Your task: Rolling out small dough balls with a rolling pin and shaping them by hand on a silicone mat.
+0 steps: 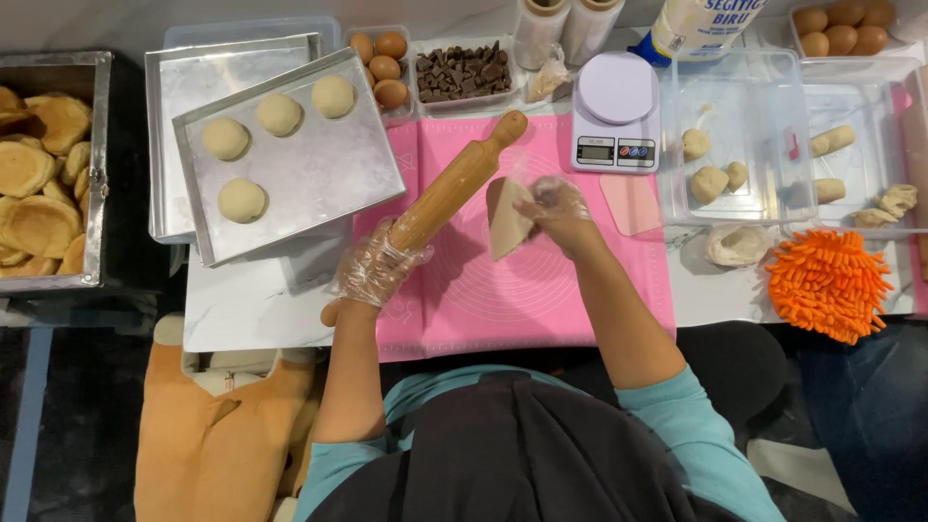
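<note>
My left hand, in a clear plastic glove, grips a wooden rolling pin that lies slanted across the pink baking mat. My right hand, also gloved, pinches a flattened piece of tan dough and lifts one edge of it off the mat, just right of the pin.
A metal tray with several dough balls sits at the left over a second tray. A bin of baked buns is far left. Eggs, chopped chocolate, a kitchen scale, a pink scraper, clear tubs with dough pieces and an orange mitt surround the mat.
</note>
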